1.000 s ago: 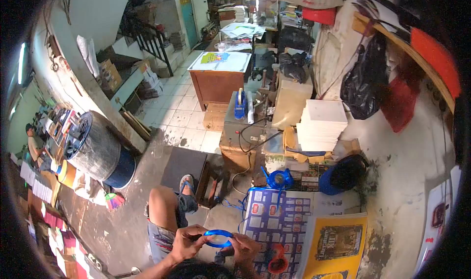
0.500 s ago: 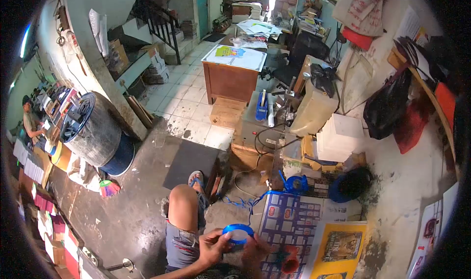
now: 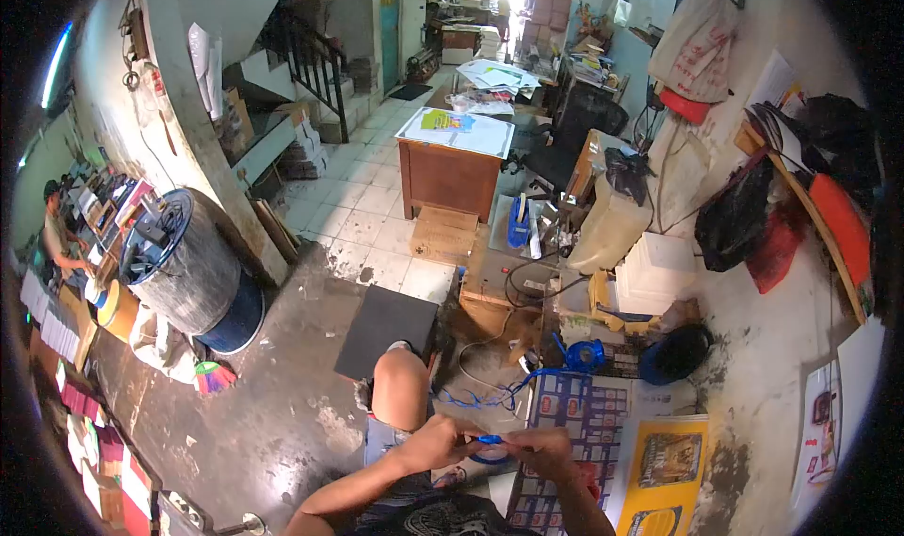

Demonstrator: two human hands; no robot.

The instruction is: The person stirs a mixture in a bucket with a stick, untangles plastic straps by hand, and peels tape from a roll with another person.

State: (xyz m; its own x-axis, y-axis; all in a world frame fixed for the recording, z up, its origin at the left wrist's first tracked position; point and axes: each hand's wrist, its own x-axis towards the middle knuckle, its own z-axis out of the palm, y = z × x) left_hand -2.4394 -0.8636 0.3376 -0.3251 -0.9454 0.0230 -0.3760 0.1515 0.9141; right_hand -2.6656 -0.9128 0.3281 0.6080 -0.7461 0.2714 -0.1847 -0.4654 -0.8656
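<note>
Over my lap, my left hand [image 3: 438,444] and my right hand [image 3: 544,446] meet with their fingertips pinched. A small glossy blue bunch of ribbon [image 3: 488,439] sits between them, both hands gripping it. Just beneath it shows part of a blue ring [image 3: 490,459], partly hidden by my fingers. Loose strands of blue ribbon [image 3: 513,389] trail over the floor toward a blue spool [image 3: 584,354] to the right. My bent knee [image 3: 400,390] is in front of my left hand.
Printed purple sheets [image 3: 574,414] and a yellow poster [image 3: 664,465] lie at my right, near a dark round bucket [image 3: 675,354]. Ahead are a black low platform [image 3: 386,324] and a brown desk [image 3: 447,178]. A large drum [image 3: 193,263] stands left; a person [image 3: 61,235] is behind it.
The blue ring, held up facing me before, is now lower and mostly covered. My hands have turned inward and pinch the blue ribbon above it. The view has shifted slightly.
</note>
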